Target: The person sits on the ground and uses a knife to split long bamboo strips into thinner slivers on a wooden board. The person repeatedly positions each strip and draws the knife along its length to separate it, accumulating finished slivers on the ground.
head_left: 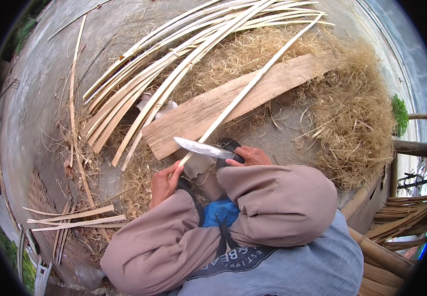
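Note:
My left hand is closed on the near end of a long pale bamboo strip, which slants away to the upper right. In my right hand is a knife, its dark handle in my closed fingers. The knife's blade points left and lies across the strip just beyond my left hand; whether its edge touches the wood I cannot tell. Beyond the blade, the strip passes over a broad wooden plank. Part of each hand is hidden behind my bent knees.
Many long split strips lie fanned out at the far left of the plank. Curly shavings are heaped to the right. Shorter strips rest at the lower left. Bamboo poles and bundled strips stand close on my right.

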